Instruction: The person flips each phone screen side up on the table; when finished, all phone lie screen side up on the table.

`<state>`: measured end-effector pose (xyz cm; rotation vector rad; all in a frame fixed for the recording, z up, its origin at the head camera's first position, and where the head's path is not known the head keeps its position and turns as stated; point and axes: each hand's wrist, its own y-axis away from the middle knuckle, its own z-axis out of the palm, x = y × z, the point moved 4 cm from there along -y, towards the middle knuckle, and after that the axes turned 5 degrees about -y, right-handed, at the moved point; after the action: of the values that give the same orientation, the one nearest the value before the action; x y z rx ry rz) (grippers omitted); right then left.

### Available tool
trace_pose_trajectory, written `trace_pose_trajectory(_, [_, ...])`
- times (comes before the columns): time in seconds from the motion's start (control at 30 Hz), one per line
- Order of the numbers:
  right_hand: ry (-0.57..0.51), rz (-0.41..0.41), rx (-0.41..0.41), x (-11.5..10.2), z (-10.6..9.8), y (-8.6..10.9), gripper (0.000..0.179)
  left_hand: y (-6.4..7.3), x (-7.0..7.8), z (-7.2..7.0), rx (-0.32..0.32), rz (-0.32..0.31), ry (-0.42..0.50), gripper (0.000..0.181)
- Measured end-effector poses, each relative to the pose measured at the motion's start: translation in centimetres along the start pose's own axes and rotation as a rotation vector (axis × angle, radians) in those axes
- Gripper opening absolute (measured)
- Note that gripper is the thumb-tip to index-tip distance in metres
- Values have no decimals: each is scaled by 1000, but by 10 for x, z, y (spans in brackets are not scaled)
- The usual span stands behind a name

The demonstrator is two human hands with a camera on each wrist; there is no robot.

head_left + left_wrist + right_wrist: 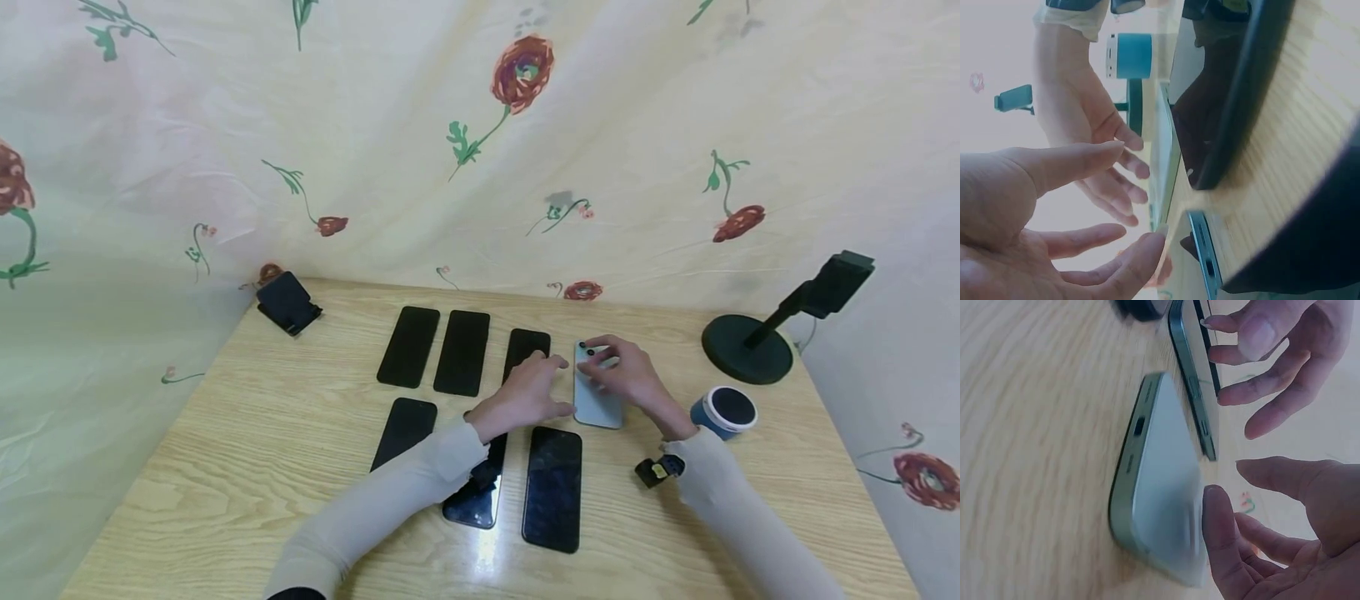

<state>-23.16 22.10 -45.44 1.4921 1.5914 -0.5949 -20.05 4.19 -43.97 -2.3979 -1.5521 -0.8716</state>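
A light blue phone (597,407) lies back side up on the table, its camera lenses at the far end. Over that far end my right hand (626,372) hovers with loosely bent fingers; whether a fingertip touches the phone I cannot tell. My left hand (525,392) is just to its left, thumb and fingers spread apart and nothing between them. It partly covers a black phone (527,343) behind it. In the right wrist view the phone's charging-port edge (1139,426) faces the camera, with the right hand (1279,531) beside its far end.
Two black phones (408,346) (462,352) lie at the back left. Nearer are a black phone (552,492), another under the left forearm (476,504), and one further left (405,425). A folded stand (288,302), a phone stand (747,350) and a blue-white round container (723,412) stand around them.
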Motion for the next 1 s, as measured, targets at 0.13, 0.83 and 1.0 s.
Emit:
trace_pose_trajectory(0.13, [8, 11, 31, 5, -7, 0, 52, -4, 8, 7, -23, 4, -14, 66])
trace_pose_trajectory(0.83, [54, 132, 142, 26, -31, -9, 51, -18, 47, 36, -38, -42, -269, 69])
trace_pose_trajectory(1.0, [37, 162, 147, 27, -33, -12, 53, -19, 56, 41, -2, -34, -368, 64])
